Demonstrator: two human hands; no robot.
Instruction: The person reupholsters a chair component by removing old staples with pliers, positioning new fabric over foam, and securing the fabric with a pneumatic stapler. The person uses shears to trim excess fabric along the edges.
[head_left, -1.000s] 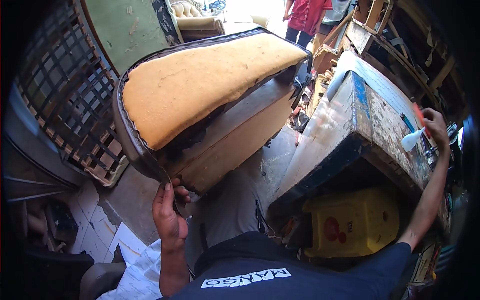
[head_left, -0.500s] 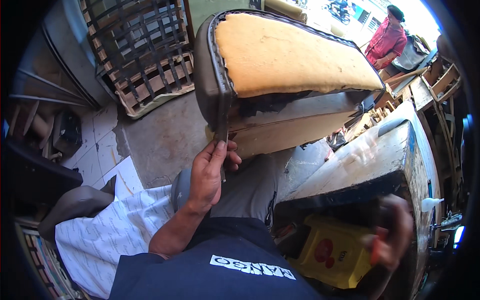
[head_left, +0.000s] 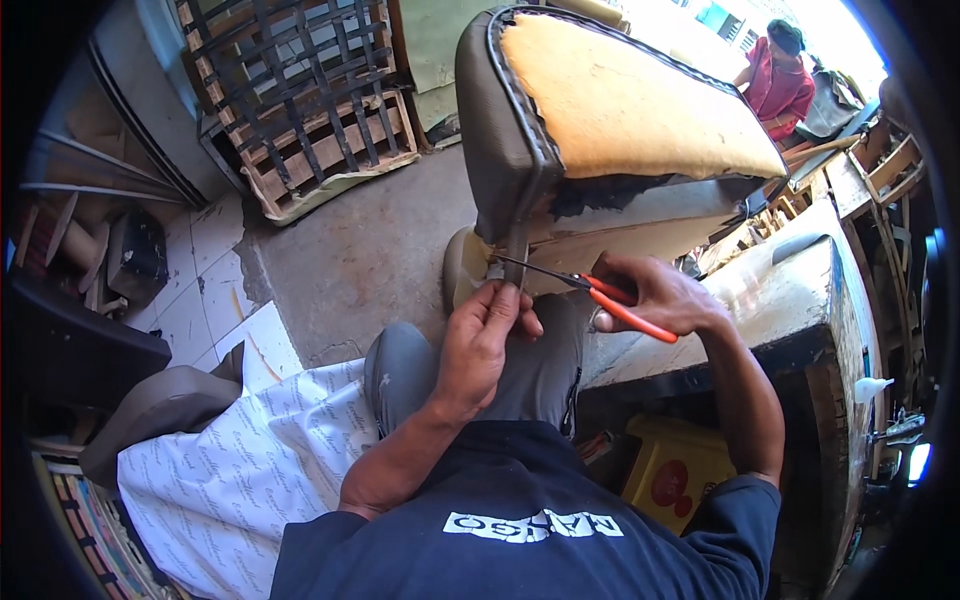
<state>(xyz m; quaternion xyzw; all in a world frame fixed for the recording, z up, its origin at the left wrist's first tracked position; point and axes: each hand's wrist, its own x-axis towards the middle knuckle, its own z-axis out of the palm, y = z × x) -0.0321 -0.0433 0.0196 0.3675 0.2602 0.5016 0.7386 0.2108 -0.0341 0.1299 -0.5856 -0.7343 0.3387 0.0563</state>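
My left hand (head_left: 480, 350) pinches a dark strip (head_left: 515, 260) of cover material hanging from the near end of the upholstered seat piece (head_left: 640, 105), which has tan foam on top and a brown cover round its edge. My right hand (head_left: 655, 300) grips orange-handled scissors (head_left: 635, 320); their blades reach across the strip just above my left fingers. Whether the blades are fully closed I cannot tell.
A workbench (head_left: 735, 290) is at the right, above a yellow plastic item (head_left: 655, 450). A webbed frame (head_left: 300, 100) leans back left. White printed sheeting (head_left: 230, 490) lies lower left. A person in red (head_left: 780, 90) is at the back right.
My right hand has come from the bench at the right to the strip with the scissors. My view has shifted, and the seat piece appears further right and higher.
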